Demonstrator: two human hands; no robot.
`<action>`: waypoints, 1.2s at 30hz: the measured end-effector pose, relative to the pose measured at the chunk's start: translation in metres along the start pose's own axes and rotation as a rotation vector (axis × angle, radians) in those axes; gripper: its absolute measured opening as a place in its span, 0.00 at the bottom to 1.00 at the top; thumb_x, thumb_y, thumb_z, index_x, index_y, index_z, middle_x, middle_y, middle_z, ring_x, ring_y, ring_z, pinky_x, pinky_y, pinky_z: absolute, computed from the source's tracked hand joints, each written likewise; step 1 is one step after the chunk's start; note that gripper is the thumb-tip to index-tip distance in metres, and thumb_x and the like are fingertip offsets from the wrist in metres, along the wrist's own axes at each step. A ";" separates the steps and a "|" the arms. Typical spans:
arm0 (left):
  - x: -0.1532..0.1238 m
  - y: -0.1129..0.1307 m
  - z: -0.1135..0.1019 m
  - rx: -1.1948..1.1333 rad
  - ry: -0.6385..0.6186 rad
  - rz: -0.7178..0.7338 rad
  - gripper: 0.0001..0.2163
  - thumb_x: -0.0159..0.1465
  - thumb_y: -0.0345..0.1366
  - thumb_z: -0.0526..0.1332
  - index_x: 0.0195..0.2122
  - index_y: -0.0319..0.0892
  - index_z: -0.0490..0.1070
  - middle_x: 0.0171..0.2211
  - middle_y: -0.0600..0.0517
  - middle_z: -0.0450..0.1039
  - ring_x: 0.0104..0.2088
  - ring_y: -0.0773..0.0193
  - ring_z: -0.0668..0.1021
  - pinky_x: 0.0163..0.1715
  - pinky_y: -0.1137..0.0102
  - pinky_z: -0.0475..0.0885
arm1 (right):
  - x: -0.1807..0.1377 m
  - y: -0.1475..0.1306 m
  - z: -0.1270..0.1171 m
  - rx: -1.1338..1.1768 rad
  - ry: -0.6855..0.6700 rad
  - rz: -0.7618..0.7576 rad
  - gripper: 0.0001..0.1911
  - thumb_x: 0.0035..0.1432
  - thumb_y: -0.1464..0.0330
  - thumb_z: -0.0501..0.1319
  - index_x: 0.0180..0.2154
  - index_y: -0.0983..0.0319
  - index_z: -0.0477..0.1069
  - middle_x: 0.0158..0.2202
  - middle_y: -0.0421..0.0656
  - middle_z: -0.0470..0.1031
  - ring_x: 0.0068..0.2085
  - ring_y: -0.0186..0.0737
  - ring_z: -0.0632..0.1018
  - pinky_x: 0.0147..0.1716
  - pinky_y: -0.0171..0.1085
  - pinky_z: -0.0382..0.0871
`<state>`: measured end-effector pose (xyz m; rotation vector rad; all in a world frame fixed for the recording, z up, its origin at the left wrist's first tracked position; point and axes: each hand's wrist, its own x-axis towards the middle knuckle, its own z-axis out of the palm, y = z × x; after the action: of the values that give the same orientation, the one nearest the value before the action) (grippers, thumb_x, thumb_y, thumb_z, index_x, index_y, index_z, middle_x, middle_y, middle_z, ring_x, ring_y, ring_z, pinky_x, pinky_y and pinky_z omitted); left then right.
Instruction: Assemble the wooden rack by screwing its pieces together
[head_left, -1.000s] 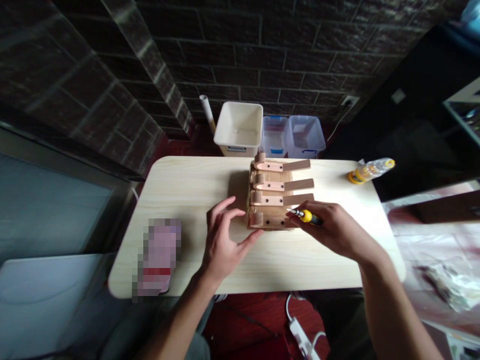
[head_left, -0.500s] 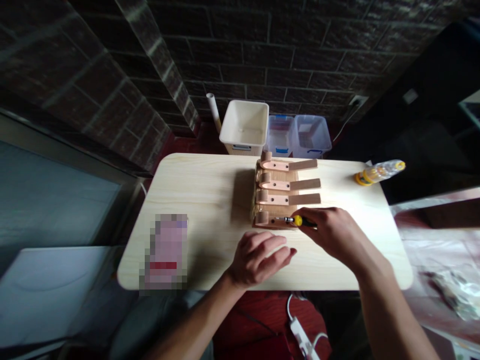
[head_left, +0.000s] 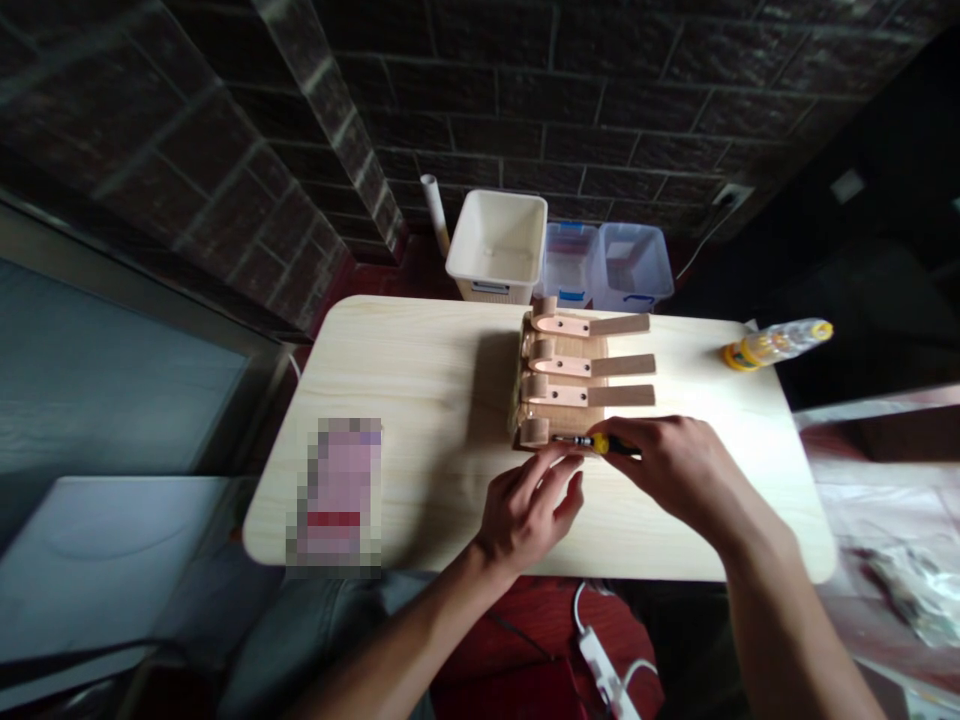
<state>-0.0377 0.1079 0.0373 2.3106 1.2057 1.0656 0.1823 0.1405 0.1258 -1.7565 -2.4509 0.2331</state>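
A wooden block [head_left: 559, 400] with three pink-and-wood lever arms and small rollers lies on the pale wooden table [head_left: 420, 400]. My right hand [head_left: 679, 470] is closed round a small screwdriver [head_left: 589, 441] with a yellow collar, its shaft lying flat and pointing left along the block's near edge. My left hand [head_left: 529, 510] rests on the table just in front of the block, its fingers stretched toward the screwdriver shaft and the block's near edge, holding nothing I can see.
A pixelated pink object [head_left: 337, 490] lies on the table's left. A plastic bottle [head_left: 776, 345] with yellow cap lies at the far right corner. A cream bin [head_left: 499, 245] and two clear boxes [head_left: 600, 265] stand on the floor behind. A power strip [head_left: 600, 665] lies below.
My left hand left the block's left side, drew back toward me, then reached up to the block's near edge. The screwdriver tipped from pointing at the block to lying flat along it.
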 end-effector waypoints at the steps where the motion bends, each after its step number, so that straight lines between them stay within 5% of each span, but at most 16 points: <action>1: 0.001 0.000 0.000 -0.004 0.005 0.001 0.14 0.74 0.29 0.64 0.58 0.47 0.81 0.53 0.46 0.89 0.45 0.58 0.92 0.49 0.66 0.89 | 0.000 0.001 -0.001 0.018 0.002 -0.002 0.11 0.65 0.69 0.70 0.46 0.49 0.88 0.35 0.40 0.90 0.28 0.45 0.85 0.28 0.39 0.62; 9: 0.001 -0.005 0.004 -0.029 -0.009 0.027 0.14 0.74 0.29 0.65 0.58 0.48 0.82 0.53 0.48 0.89 0.44 0.59 0.91 0.49 0.67 0.87 | 0.000 0.009 -0.011 0.305 0.004 -0.001 0.11 0.71 0.69 0.64 0.46 0.54 0.87 0.36 0.41 0.89 0.29 0.41 0.83 0.31 0.38 0.66; 15: 0.009 0.000 -0.011 0.003 0.031 0.278 0.10 0.73 0.31 0.68 0.54 0.48 0.82 0.43 0.51 0.89 0.39 0.61 0.89 0.46 0.65 0.83 | 0.002 0.019 -0.015 0.575 0.115 0.123 0.11 0.72 0.61 0.69 0.44 0.60 0.87 0.36 0.44 0.88 0.32 0.39 0.82 0.32 0.34 0.69; 21: 0.065 0.009 -0.053 0.093 -0.130 0.270 0.04 0.74 0.34 0.70 0.48 0.47 0.82 0.46 0.50 0.88 0.48 0.56 0.85 0.55 0.58 0.76 | 0.014 0.039 0.010 1.016 0.545 0.418 0.17 0.67 0.53 0.73 0.34 0.59 0.82 0.23 0.37 0.72 0.24 0.34 0.70 0.23 0.34 0.60; 26: 0.097 -0.001 -0.054 0.162 -0.253 0.328 0.06 0.72 0.38 0.73 0.47 0.45 0.82 0.46 0.50 0.88 0.50 0.55 0.84 0.60 0.54 0.73 | 0.015 0.038 0.035 1.446 0.805 0.540 0.20 0.60 0.51 0.79 0.32 0.59 0.78 0.19 0.29 0.56 0.20 0.28 0.56 0.18 0.33 0.47; 36: 0.085 -0.008 -0.036 0.208 -0.235 0.371 0.04 0.73 0.35 0.72 0.48 0.45 0.83 0.43 0.53 0.89 0.45 0.58 0.86 0.76 0.44 0.66 | 0.017 0.027 0.051 1.656 0.725 0.723 0.27 0.50 0.47 0.83 0.38 0.60 0.80 0.23 0.29 0.60 0.24 0.28 0.62 0.21 0.30 0.56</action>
<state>-0.0387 0.1790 0.0964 2.8050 0.8539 0.7723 0.1925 0.1619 0.0705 -1.2574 -0.4619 1.0195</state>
